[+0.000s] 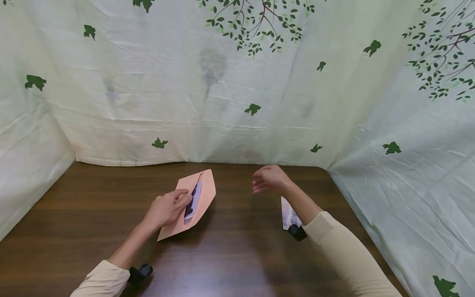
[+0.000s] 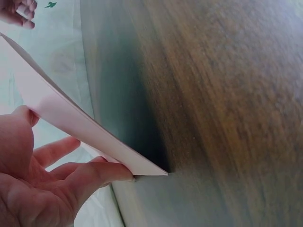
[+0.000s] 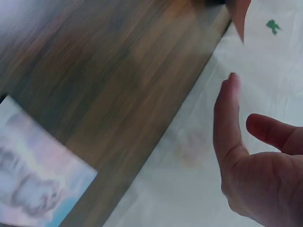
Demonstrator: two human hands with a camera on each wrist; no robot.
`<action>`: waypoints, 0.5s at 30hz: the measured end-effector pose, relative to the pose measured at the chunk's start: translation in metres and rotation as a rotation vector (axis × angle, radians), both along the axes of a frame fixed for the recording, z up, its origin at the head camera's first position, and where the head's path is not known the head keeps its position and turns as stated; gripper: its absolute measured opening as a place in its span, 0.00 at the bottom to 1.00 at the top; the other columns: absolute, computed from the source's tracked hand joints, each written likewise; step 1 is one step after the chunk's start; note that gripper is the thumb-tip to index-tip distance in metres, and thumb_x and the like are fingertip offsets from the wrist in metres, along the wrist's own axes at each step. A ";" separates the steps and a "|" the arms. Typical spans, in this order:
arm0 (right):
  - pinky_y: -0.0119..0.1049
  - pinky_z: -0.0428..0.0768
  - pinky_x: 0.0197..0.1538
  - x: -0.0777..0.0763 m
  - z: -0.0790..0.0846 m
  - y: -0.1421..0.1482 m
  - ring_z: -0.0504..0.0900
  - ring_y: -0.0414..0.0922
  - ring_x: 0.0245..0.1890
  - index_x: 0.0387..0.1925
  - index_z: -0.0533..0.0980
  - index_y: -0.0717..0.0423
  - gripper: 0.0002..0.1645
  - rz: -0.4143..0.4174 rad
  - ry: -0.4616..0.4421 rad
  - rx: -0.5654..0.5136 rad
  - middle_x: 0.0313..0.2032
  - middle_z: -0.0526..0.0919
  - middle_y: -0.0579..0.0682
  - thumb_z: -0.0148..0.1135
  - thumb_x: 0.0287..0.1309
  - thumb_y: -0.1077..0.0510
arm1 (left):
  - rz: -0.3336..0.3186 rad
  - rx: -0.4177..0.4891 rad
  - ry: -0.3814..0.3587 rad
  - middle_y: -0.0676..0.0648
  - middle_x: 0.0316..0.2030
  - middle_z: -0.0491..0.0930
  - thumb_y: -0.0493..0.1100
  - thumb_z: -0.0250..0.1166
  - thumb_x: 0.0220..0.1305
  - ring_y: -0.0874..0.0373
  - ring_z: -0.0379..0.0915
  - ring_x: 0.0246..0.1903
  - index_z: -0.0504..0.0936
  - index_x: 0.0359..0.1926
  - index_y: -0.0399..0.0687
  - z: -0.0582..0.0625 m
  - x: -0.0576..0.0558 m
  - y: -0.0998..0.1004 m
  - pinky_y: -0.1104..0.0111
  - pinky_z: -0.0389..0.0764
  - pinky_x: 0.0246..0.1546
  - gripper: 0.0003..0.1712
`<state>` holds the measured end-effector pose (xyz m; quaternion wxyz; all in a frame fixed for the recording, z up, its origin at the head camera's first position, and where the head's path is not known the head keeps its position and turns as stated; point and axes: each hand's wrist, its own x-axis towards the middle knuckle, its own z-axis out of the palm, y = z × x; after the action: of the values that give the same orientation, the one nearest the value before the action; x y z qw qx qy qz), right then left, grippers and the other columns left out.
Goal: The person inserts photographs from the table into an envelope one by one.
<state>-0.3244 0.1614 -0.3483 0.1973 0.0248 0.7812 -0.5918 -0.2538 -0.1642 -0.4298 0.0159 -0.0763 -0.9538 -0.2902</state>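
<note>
My left hand holds a pink paper envelope at its left side, tilted over the table. In the left wrist view, fingers and thumb lie on opposite faces of the envelope, and its lower corner comes down close to the wood. A lavender piece with dark shapes shows in the envelope's opening, partly covered by the fingers. To the right, my right hand hovers near the back of the table with loosely bent fingers, holding nothing. In the right wrist view its thumb and a finger stand apart.
A pastel card with a printed animal picture lies on the brown wooden table, partly under my right forearm in the head view. Black devices sit at both wrists. A white curtain with green leaf prints hangs behind the table.
</note>
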 end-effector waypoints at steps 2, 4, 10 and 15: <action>0.55 0.82 0.56 -0.001 -0.001 0.010 0.87 0.49 0.32 0.60 0.71 0.73 0.21 -0.008 0.002 0.027 0.38 0.84 0.60 0.52 0.73 0.62 | 0.002 0.000 -0.002 0.31 0.60 0.79 0.58 0.52 0.77 0.29 0.74 0.60 0.76 0.67 0.41 0.000 0.000 0.000 0.41 0.74 0.56 0.31; 0.53 0.85 0.52 -0.001 -0.002 0.021 0.87 0.48 0.30 0.60 0.72 0.72 0.21 -0.017 0.008 0.065 0.36 0.84 0.59 0.52 0.72 0.62 | 0.005 0.000 -0.005 0.31 0.60 0.79 0.58 0.52 0.77 0.29 0.74 0.60 0.76 0.68 0.41 0.000 0.000 0.000 0.41 0.74 0.56 0.31; 0.49 0.87 0.43 -0.001 -0.008 0.054 0.86 0.50 0.32 0.59 0.72 0.72 0.21 -0.048 0.029 0.140 0.37 0.85 0.60 0.54 0.71 0.62 | 0.000 0.003 0.003 0.31 0.60 0.79 0.58 0.53 0.77 0.29 0.74 0.60 0.76 0.67 0.41 0.001 0.000 0.000 0.41 0.74 0.56 0.31; 0.48 0.87 0.46 -0.003 -0.011 0.078 0.87 0.49 0.34 0.62 0.69 0.74 0.24 -0.050 0.029 0.163 0.44 0.85 0.66 0.51 0.73 0.61 | -0.005 -0.001 0.008 0.30 0.60 0.79 0.57 0.52 0.77 0.29 0.74 0.60 0.76 0.67 0.40 0.001 0.000 0.000 0.41 0.74 0.57 0.31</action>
<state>-0.3272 0.2397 -0.3594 0.1686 0.0520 0.8287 -0.5312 -0.2541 -0.1645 -0.4285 0.0192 -0.0797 -0.9536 -0.2896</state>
